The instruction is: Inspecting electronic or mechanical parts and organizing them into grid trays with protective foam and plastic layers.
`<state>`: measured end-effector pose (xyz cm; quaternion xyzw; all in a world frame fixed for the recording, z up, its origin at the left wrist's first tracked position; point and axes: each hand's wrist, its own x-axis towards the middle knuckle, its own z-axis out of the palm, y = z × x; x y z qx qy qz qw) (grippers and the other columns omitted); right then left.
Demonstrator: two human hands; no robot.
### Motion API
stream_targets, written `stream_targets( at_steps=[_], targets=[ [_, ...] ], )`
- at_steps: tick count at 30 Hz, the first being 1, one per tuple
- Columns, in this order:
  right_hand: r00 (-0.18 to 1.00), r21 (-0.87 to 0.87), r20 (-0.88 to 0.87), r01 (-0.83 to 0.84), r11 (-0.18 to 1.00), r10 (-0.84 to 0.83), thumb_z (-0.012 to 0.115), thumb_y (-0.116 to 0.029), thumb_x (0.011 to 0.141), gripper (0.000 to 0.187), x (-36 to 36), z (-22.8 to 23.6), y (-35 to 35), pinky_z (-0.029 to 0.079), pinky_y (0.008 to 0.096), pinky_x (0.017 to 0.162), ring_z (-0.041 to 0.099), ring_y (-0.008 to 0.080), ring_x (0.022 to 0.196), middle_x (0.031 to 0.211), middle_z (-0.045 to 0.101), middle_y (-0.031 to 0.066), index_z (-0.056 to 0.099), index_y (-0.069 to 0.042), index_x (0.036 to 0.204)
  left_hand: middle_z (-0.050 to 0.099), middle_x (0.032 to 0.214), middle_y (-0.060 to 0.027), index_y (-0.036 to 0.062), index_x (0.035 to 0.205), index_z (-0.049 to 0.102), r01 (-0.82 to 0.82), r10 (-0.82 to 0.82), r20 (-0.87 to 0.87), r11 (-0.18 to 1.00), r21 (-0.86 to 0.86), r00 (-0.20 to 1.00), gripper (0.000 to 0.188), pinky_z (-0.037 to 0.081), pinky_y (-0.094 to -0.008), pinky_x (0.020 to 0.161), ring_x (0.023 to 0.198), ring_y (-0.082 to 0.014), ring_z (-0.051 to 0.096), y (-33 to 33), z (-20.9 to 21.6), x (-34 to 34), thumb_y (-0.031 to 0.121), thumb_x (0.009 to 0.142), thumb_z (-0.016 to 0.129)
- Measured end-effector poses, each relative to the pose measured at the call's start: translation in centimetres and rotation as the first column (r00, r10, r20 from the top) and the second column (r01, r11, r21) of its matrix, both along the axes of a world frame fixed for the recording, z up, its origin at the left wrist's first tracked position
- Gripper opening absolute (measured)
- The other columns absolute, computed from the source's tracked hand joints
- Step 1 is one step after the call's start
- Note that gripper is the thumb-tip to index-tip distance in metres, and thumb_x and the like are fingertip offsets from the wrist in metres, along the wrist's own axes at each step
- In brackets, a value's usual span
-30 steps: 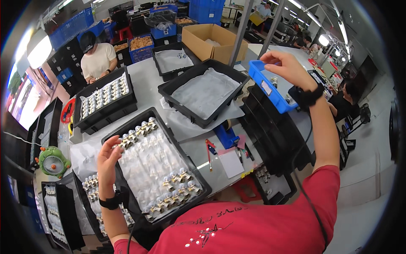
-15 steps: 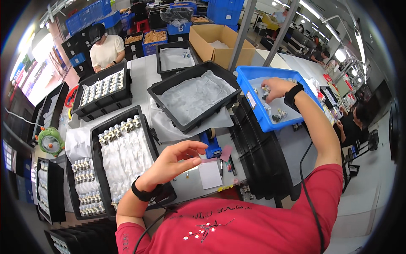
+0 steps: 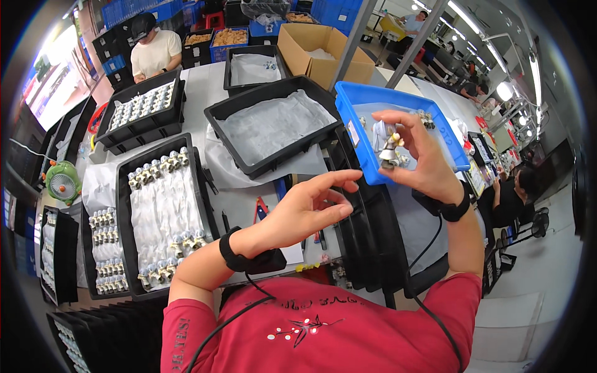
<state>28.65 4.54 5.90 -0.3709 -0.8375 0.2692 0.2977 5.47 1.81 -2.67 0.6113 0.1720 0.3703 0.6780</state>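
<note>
Between the thumb and fingers of my right hand (image 3: 426, 158) is a small white-and-gold figurine (image 3: 392, 149), raised upright over the near side of a blue plastic bin (image 3: 357, 146). Whether more than one piece is in the grip is hard to see. Other small pieces (image 3: 426, 118) lie inside that bin. My left hand (image 3: 311, 208) hovers over the table to the left of the bin, fingers spread and holding nothing. To its left, a black tray (image 3: 126, 239) lined with white tissue has figurines (image 3: 163, 165) in rows at its far and near ends.
A black tray (image 3: 254, 171) with a crumpled liner lies mid-table, with a cardboard box (image 3: 345, 65) behind. Stacked black trays (image 3: 367, 242) stand below the blue bin. More figurine trays (image 3: 140, 130), a green fan (image 3: 62, 181) and a co-worker (image 3: 155, 53) are at the left.
My right hand has come up and nearer out of the blue bin with the figurine. My left hand has moved right, towards it. The view has shifted slightly.
</note>
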Motion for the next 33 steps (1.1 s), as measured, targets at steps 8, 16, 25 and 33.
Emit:
stream_targets(
  at_steps=[8,16,25,33],
  targets=[
    [0.996,-0.074,-0.040,-0.086,0.994,0.083,0.072,0.003,0.067,0.066,-1.3,-1.7,-3.1,0.036,0.0316,0.100,0.047,0.0183,0.116,0.130,0.045,0.0086,0.042,-0.007,0.124,0.043,0.124,-0.0131,0.0011,0.138,0.024,-0.027,0.057,0.212,0.990,-0.141,0.976,0.057,0.043,-0.0245,0.086,0.103,-0.0133,0.051,-0.7,-0.8,2.1,0.010,0.091,0.053],
    [0.994,-0.074,0.010,-0.111,0.991,0.112,0.073,0.002,0.066,0.066,-1.6,-2.9,-2.9,0.038,0.0333,0.099,0.047,0.0212,0.117,0.130,0.045,0.0105,0.042,-0.008,0.124,0.051,0.118,-0.0103,0.0048,0.139,0.025,-0.033,0.061,0.179,0.988,-0.153,0.982,0.058,0.045,-0.0225,0.074,0.105,-0.0143,0.055,-0.8,-2.0,1.9,0.013,0.090,0.056],
    [0.992,-0.161,0.043,-0.108,0.981,0.116,0.074,-0.002,0.067,0.066,-2.2,-4.2,-3.6,0.041,0.0322,0.094,0.050,0.0201,0.112,0.127,0.047,0.0085,0.043,-0.007,0.125,0.054,0.108,-0.0130,0.0042,0.136,0.022,-0.022,0.073,0.218,0.973,-0.231,0.973,0.057,0.045,-0.0262,0.083,0.095,-0.0142,0.056,-0.8,-3.3,1.9,0.006,0.089,0.054],
    [0.949,0.134,0.139,0.263,0.955,-0.281,0.066,-0.004,0.067,0.063,5.7,2.9,4.0,0.041,0.0311,0.091,0.052,0.0211,0.100,0.116,0.051,0.0076,0.043,-0.005,0.126,0.055,0.109,-0.0109,0.0019,0.130,0.035,-0.069,0.116,0.142,0.953,-0.296,0.983,0.048,0.047,-0.0290,0.083,0.096,-0.0173,0.058,-0.6,-3.9,0.2,0.006,0.087,0.057]
  ],
)
